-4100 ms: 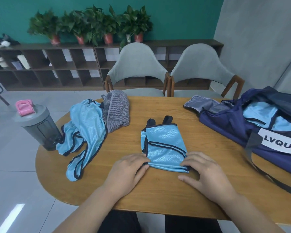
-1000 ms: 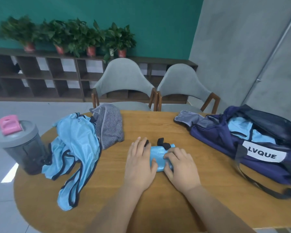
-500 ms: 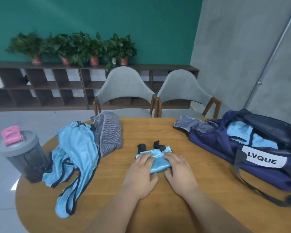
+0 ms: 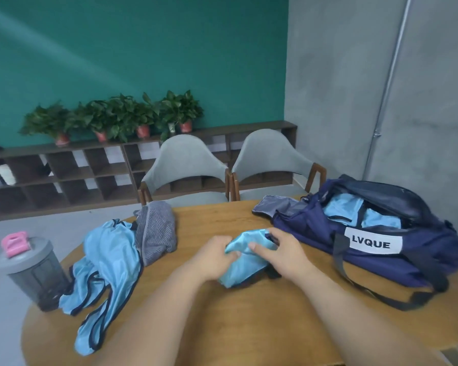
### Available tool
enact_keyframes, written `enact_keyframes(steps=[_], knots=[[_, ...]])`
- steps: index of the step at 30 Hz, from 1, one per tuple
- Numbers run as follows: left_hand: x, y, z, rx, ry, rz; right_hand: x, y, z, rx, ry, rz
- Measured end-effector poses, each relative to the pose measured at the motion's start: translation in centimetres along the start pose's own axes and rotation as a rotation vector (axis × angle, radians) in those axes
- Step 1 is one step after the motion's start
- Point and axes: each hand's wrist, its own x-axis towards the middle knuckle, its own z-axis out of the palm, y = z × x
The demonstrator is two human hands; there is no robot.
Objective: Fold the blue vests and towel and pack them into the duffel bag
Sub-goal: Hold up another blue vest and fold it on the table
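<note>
- Currently, in the head view, both hands are closed on one folded vest point(image 4: 245, 262): the left hand point(image 4: 217, 253) pinches its near-left edge and the right hand point(image 4: 283, 250) curls over its right side.
- Between the two hands the bundle sits compact and tilted, with its far end raised; whether its near end touches the counter point(image 4: 249, 326) I cannot tell.
- My judgement is that folding of this piece is finished and the step in hand is carrying it to the bag.
- To the right of the right hand, near it, lies the duffel bag point(image 4: 381, 247), its top open, with packed vests point(image 4: 344, 210) showing light blue inside.
- The next move calls for keeping the grip tight so the slippery cloth does not unroll, swinging it rightward over the bag's rim, and setting it into the free space beside those already in.
- Left of the left hand, well apart, a loose vest point(image 4: 109, 260) lies unfolded, with the grey towel point(image 4: 156, 233) touching its far side; both remain to be done.
- Farther left stands a shaker bottle point(image 4: 29, 270).
</note>
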Motion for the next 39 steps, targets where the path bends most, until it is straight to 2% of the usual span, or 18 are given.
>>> enact_keyframes(steps=[2, 5, 12, 16, 23, 26, 30, 33, 35, 39], knots=[[-0.6, 2.1, -0.7, -0.295, -0.060, -0.033, -0.7, -1.1, -2.7, 0.160, -0.049, 0.060], [-1.8, 5.2, -0.7, -0.590, -0.135, -0.078, -2.4, -2.4, -6.1, 0.343, -0.136, 0.144], [-3.7, 10.3, 2.4, -0.915, -0.340, -0.130, -5.4, -1.0, -10.2, 0.606, -0.060, 0.201], [-3.2, 12.9, 4.5, -0.935, -0.297, -0.116, -6.2, -0.4, -11.8, 0.651, -0.056, 0.259], [0.5, 16.7, 6.6, -0.997, -0.141, -0.151, -6.1, 0.3, -14.4, 0.690, 0.087, 0.376], [2.6, 17.9, 7.4, -1.001, -0.155, -0.161, -4.8, 0.9, -15.8, 0.639, 0.225, 0.359], [5.0, 18.8, 8.6, -0.890, -0.216, -0.074, -2.5, 1.2, -18.0, 0.547, 0.401, 0.341], [6.7, 20.1, 9.0, -0.935, -0.286, -0.054, -0.3, 1.7, -20.2, 0.453, 0.549, 0.389], [8.4, 21.1, 9.7, -0.953, -0.240, -0.063, 1.0, 1.7, -21.9, 0.437, 0.548, 0.426], [12.3, 23.1, 11.6, -0.972, -0.151, -0.087, 3.1, 2.5, -25.6, 0.375, 0.441, 0.449]])
